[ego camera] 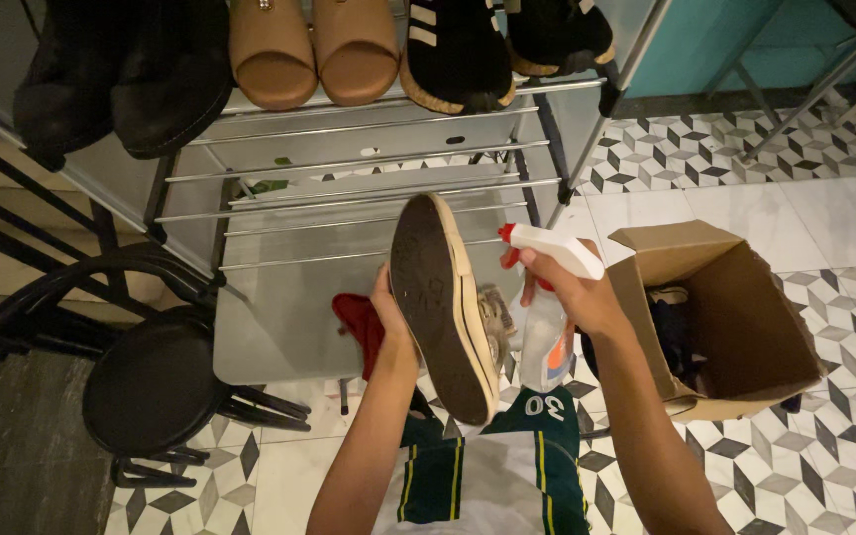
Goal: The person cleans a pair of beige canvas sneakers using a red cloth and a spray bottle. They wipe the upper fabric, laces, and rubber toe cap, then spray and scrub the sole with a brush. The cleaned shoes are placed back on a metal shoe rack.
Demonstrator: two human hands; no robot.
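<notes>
Left hand [388, 315] is gripping a shoe [443, 307], right hand [569, 292] is gripping a spray bottle [547, 317].
Shoe is being held sole-out above the lap, in front of the rack [349, 198], long axis running toe-up-left to heel-down-right. Bottle is standing upright just beside it, nozzle pointing left at the shoe. Both forearms are reaching forward, fingers closed. Box [715, 307] is sitting to the right.

Light: dim, warm indoor. Brightest zone: pale floor tiles [745, 208] at upper right. Soft sheen on the metal rack [369, 159] bars and shelf. Darkest zone: left side, where the black stool [151, 386] and boots [121, 79] lose detail. Shadow inside the cardboard box [715, 317]. Focus: fairly sharp at centre; slight softness and grain throughout. Edges: mild wide-angle bending of lines.
</notes>
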